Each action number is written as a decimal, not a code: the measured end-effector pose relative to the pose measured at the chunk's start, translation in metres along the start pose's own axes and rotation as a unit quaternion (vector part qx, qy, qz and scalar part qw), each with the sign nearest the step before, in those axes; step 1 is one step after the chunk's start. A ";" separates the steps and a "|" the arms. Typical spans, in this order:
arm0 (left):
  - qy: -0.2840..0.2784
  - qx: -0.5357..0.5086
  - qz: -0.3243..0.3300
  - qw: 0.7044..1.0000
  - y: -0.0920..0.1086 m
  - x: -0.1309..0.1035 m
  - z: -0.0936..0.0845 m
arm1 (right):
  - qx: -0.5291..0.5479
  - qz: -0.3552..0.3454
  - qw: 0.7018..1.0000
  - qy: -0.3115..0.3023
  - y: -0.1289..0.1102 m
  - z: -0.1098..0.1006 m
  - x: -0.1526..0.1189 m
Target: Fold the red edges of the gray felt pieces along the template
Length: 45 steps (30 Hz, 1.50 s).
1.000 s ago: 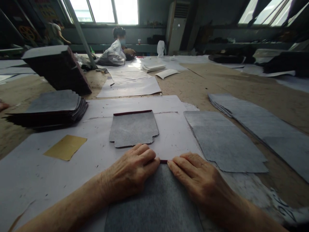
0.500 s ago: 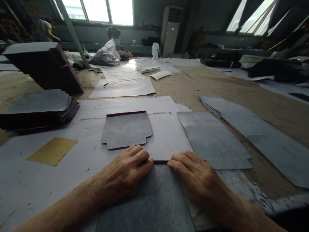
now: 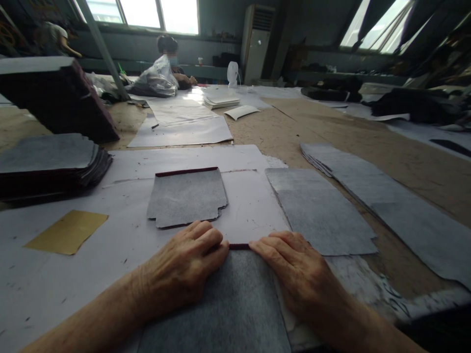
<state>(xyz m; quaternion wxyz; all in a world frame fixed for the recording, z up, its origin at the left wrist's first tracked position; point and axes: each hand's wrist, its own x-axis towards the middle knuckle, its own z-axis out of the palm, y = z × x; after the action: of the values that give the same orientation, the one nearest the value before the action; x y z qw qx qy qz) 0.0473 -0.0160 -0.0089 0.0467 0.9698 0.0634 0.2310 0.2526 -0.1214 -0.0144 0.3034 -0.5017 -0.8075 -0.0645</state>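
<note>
A grey fabric-like panel lies in front of me, its far edge turned over into a narrow dark red strip. My left hand presses on the left end of that strip, fingers curled together. At the right end, my right hand pinches the same edge with its fingers bunched. Both thumbs meet the strip; the fingertips' undersides are hidden. Just beyond my left hand rests a smaller grey panel with a dark red folded far edge and notched near corners.
Grey panels and a fanned row of long grey sheets lie to the right. Stacked panels and a tall leaning stack stand left, near a yellow sheet. White paper covers the table; co-workers sit or stand farther back.
The whole view has shifted slightly, so things appear a little farther left. Both hands keep their places on the panel's folded edge, the right one slightly closer to the left.
</note>
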 end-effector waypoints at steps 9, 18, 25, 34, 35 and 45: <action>0.005 -0.008 0.005 1.000 0.000 -0.002 0.001 | 0.062 0.231 0.969 0.064 0.009 -0.015 0.004; -0.011 -0.020 -0.012 1.000 0.001 0.000 -0.001 | -0.037 0.020 0.999 -0.022 -0.031 0.025 0.029; 0.001 -0.083 -0.046 0.996 -0.009 -0.011 -0.008 | -0.109 -0.015 0.994 -0.015 -0.032 0.027 0.025; -0.004 -0.080 -0.063 0.995 -0.020 -0.033 -0.026 | -0.110 -0.038 0.993 -0.018 -0.027 0.026 0.030; -0.010 -0.075 -0.056 0.996 -0.020 -0.034 -0.026 | -0.114 -0.049 0.992 -0.023 -0.027 0.025 0.030; -0.008 -0.054 -0.037 0.998 -0.016 -0.034 -0.017 | -0.143 -0.106 0.981 -0.070 -0.039 0.026 0.053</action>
<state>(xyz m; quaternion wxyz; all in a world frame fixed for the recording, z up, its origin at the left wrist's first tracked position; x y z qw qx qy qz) 0.0080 -0.0036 -0.0109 0.1080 0.9646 0.0861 0.2247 0.1922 -0.0893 0.0018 0.1627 -0.4545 -0.8578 -0.1764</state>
